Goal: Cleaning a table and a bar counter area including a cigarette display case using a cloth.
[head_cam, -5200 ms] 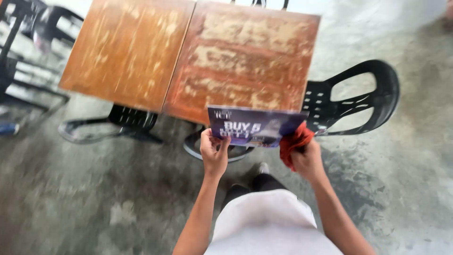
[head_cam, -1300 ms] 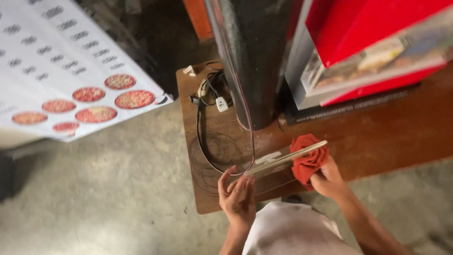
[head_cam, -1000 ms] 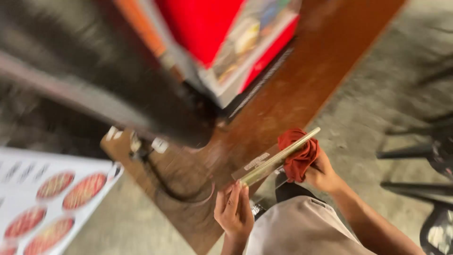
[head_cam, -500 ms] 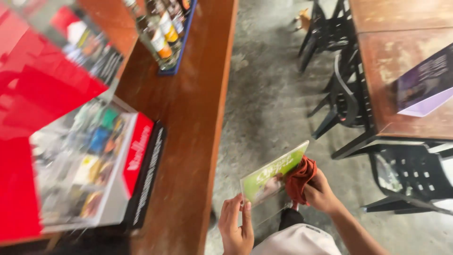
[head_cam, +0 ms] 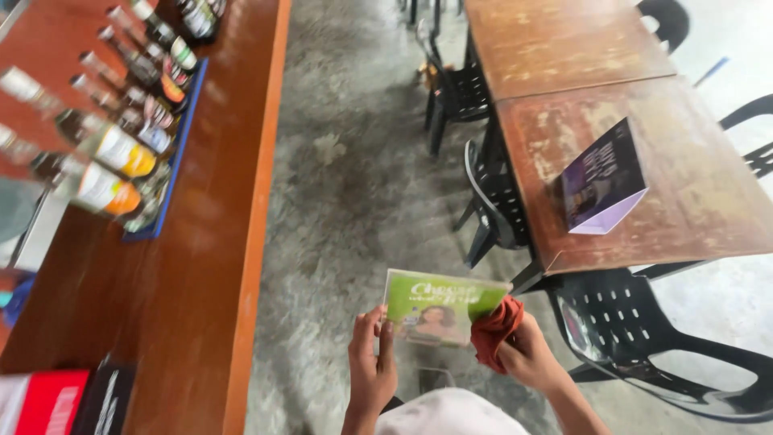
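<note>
A green printed card in a clear stand (head_cam: pixel 441 308) is held low in front of me over the concrete floor. My left hand (head_cam: pixel 372 364) grips its lower left corner with fingers on its face. My right hand (head_cam: pixel 527 354) holds the card's right edge together with a crumpled red cloth (head_cam: pixel 493 330).
A long brown counter (head_cam: pixel 185 266) runs along the left with several bottles on a blue tray (head_cam: pixel 121 145). To the right stand worn wooden tables (head_cam: pixel 676 193) bearing a purple tent card (head_cam: pixel 602 179), with black plastic chairs (head_cam: pixel 644 338) around them.
My view has swung from the counter's red boxes toward the aisle and tables. The green card now faces me more squarely; both hands keep their hold.
</note>
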